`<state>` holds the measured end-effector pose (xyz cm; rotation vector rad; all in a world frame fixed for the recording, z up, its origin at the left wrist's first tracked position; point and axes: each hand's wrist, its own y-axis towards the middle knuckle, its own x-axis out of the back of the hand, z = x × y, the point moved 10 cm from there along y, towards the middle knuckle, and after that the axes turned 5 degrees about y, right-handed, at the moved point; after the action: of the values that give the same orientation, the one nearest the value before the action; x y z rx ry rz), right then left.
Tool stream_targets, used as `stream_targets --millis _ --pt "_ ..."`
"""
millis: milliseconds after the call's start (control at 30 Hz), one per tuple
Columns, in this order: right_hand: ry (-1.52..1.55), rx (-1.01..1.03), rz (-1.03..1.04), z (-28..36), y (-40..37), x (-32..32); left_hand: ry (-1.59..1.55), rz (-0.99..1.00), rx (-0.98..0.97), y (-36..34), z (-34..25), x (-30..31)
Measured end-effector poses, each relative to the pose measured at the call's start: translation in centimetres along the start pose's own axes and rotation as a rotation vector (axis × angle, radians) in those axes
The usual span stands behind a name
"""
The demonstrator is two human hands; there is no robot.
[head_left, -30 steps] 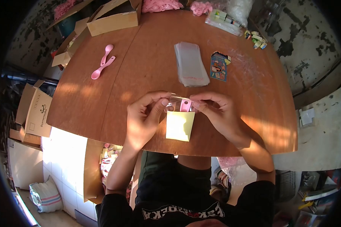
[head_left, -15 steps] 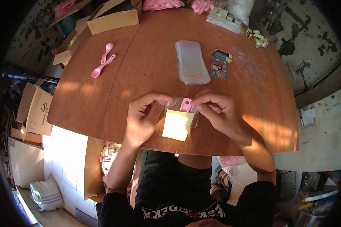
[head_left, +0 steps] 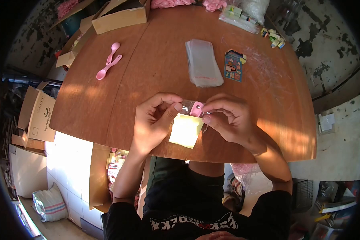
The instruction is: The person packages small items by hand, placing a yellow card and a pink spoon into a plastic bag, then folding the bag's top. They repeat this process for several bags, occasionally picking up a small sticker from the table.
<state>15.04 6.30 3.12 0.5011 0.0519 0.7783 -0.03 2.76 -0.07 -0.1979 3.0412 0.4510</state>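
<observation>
A small clear plastic bag (head_left: pixel 186 105) is stretched between my two hands above the table's near edge. Inside its upper part shows the holed handle end of a pink spoon (head_left: pixel 197 108). A pale yellow card (head_left: pixel 185 131), bright with sunlight, covers the lower part, hiding the rest of the spoon. My left hand (head_left: pixel 154 120) pinches the bag's upper left edge between thumb and finger. My right hand (head_left: pixel 230 117) grips the upper right edge, beside the spoon handle. Two more pink spoons (head_left: pixel 109 67) lie crossed on the table at the left.
On the wooden table (head_left: pixel 148 60) lie a stack of clear bags (head_left: pixel 204 64) and a blue printed card (head_left: pixel 233 68). A cardboard box (head_left: pixel 120 18) stands at the far left. Packs of small boxes (head_left: pixel 239 18) are at the back right. An open carton (head_left: pixel 100 176) stands below the near edge.
My left thumb has moved up and right along the bag's edge. My right fingers have closed in lower on its right side. The bag and card have tilted and shifted slightly left.
</observation>
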Motion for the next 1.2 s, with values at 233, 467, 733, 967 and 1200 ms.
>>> stream_targets --millis 233,467,733,967,1200 --pt "-0.141 0.046 -0.024 0.1 -0.1 -0.3 0.055 -0.025 0.002 -0.1 0.1 0.5" --pt "-0.123 -0.002 -0.02 -0.3 -0.4 -0.8 -0.009 -0.111 -0.08 0.0 -0.3 1.1" --pt "-0.03 -0.099 0.175 0.5 -1.2 -2.9 -0.007 0.228 0.113 -6.8 0.0 1.9" --pt "-0.606 0.038 -0.097 -2.0 2.1 3.7 0.353 0.077 0.576 -19.3 8.2 14.1" --pt "-1.034 0.035 -0.307 -5.5 4.5 8.7 0.725 0.458 0.812 -22.3 9.3 10.9"
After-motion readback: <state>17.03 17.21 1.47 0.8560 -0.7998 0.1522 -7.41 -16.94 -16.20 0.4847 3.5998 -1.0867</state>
